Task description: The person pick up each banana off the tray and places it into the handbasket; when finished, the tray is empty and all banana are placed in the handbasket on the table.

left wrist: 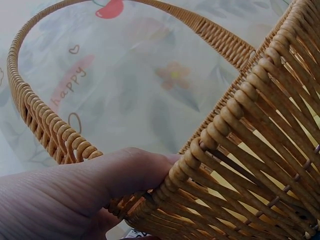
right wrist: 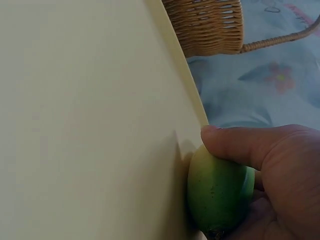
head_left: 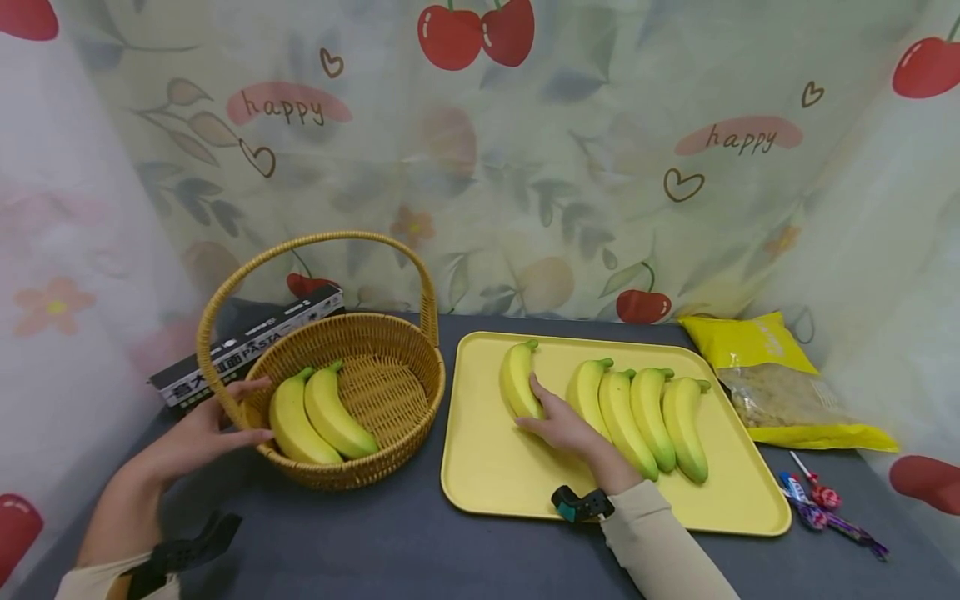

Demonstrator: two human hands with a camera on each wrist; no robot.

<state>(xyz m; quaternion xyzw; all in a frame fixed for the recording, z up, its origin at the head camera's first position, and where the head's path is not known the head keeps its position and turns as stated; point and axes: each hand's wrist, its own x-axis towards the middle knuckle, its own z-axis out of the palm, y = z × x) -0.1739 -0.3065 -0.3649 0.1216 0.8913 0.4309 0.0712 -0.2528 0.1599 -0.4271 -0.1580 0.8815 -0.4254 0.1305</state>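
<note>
A wicker basket with a hoop handle stands on the dark table and holds two bananas. My left hand grips its left rim; in the left wrist view my thumb presses on the woven wall. To the right lies a yellow tray with several bananas. My right hand grips the leftmost banana, which lies on the tray apart from the others. In the right wrist view my thumb curls over that banana's end.
A black pasta box lies behind the basket. A yellow snack bag sits right of the tray, with wrapped lollipops near the front right. Patterned cloth walls close in the table on three sides.
</note>
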